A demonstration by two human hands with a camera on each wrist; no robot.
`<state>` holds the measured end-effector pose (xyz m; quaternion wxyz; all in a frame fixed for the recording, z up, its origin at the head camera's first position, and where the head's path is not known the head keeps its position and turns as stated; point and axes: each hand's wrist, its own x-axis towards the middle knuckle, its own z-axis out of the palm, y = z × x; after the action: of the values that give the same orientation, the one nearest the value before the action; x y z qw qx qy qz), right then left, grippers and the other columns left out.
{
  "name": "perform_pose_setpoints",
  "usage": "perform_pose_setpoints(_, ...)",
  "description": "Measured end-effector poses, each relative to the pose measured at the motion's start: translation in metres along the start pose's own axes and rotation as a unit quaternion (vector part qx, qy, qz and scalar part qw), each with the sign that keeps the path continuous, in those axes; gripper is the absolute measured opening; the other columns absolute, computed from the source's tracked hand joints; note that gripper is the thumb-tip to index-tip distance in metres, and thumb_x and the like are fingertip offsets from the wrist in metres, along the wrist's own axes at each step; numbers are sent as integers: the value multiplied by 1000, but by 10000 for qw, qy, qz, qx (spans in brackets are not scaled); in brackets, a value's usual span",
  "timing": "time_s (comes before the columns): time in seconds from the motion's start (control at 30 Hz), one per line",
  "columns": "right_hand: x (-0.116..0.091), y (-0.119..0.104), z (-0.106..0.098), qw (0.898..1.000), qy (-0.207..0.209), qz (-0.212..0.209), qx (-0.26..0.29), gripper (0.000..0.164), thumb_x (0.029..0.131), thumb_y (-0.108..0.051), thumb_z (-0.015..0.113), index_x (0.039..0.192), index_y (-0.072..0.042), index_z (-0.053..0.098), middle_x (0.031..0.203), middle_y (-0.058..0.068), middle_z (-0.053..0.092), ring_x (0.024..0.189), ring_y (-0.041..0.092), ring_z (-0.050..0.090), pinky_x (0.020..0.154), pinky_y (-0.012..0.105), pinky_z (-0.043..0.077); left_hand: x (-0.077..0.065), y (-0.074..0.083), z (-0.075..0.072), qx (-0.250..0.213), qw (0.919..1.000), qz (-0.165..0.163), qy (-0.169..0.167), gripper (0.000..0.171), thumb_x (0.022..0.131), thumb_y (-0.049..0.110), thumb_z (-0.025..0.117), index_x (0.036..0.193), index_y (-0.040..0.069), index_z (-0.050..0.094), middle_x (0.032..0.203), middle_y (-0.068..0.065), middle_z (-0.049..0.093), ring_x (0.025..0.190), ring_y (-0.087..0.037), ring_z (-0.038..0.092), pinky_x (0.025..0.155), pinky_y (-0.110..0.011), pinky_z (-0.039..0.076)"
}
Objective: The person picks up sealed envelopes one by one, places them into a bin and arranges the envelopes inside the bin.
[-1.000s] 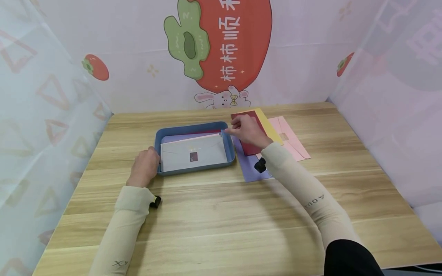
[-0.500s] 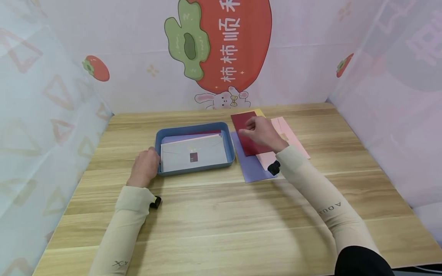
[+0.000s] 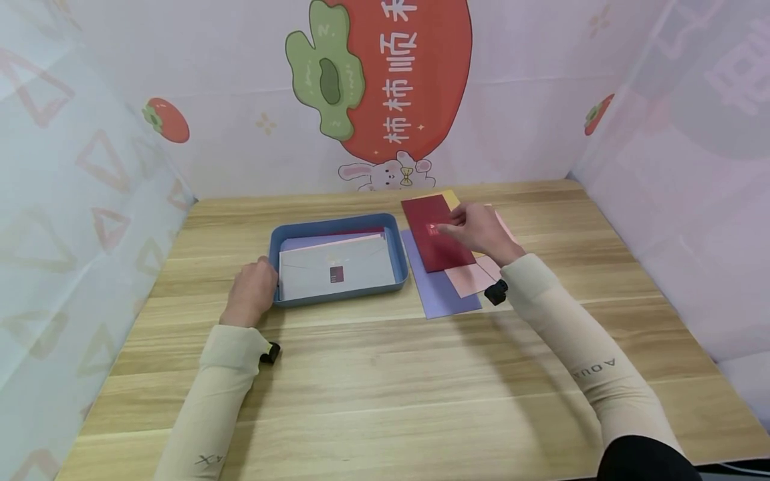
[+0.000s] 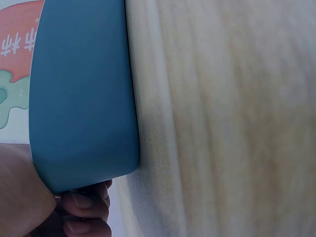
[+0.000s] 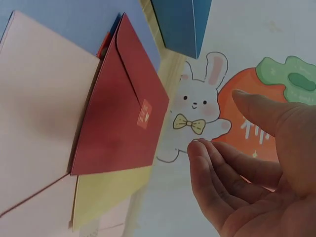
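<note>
My left hand (image 3: 251,288) grips the left end of a shallow blue tray (image 3: 343,294). In the left wrist view, curled fingers (image 4: 86,205) show below the tray wall (image 4: 84,98). Inside the tray lies a pale grey envelope (image 3: 361,267) with a dark square label, over a purple one (image 3: 301,243). My right hand (image 3: 481,230) hovers over the right-hand pile with loosely bent fingers, holding nothing. Beneath it is a dark red envelope (image 3: 433,244) with a small seal. The right wrist view shows the thumb and fingertips apart, away from the red envelope (image 5: 123,118).
Around the red envelope, the pile has a yellow envelope (image 3: 450,197), a pink one (image 3: 466,279) and a purple one (image 3: 442,300), partly overlapping. The wooden table (image 3: 373,394) meets a printed cloth backdrop (image 3: 240,153) at its far edge.
My right hand has moved right, from beside the tray's right rim to above the pile, uncovering more of the red envelope. The left hand and the tray have stayed put.
</note>
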<state>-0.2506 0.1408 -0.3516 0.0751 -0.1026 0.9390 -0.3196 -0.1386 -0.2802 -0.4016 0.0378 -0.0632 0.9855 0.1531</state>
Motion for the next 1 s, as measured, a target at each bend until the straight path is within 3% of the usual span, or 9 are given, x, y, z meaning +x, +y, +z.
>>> perform_pose_setpoints(0.37,-4,18,-7,9989,-64,81,-454,44,97,-26,77,124,9,71,116,26,71,100,35,63,83,42,57,0,0,-1,10,10000,-30,-18,28,109,7,35,107,-14,52,98,-40,63,77,-41,63,67,-52,55)
perform_pose_setpoints(0.5,-2,24,-7,9972,-195,338,-637,37,96,-28,78,109,6,77,94,17,71,86,27,59,69,32,50,0,1,-1,3,10000,-34,-5,28,109,7,35,107,-14,52,99,-40,63,78,-42,64,68,-53,55)
perform_pose_setpoints(0.63,1,30,-6,9951,-382,571,-705,33,96,-30,77,92,3,78,68,4,59,72,21,51,60,28,41,-1,1,-1,-2,10000,-62,-51,28,109,7,34,107,-14,52,98,-38,63,77,-40,62,67,-52,55)
perform_pose_setpoints(0.83,7,40,1,9935,-486,732,-728,35,94,-31,79,89,3,73,75,7,64,76,22,54,60,28,42,-1,1,1,21,9999,-91,-117,28,110,8,35,109,-14,52,95,-34,62,74,-37,61,64,-47,53)
perform_pose_setpoints(1.0,11,41,7,9919,-486,941,-703,39,91,-34,82,84,0,65,64,2,50,64,19,50,58,28,39,-1,1,3,10,10000,-79,-25,28,110,8,35,109,-14,53,97,-36,63,76,-38,62,66,-49,54)
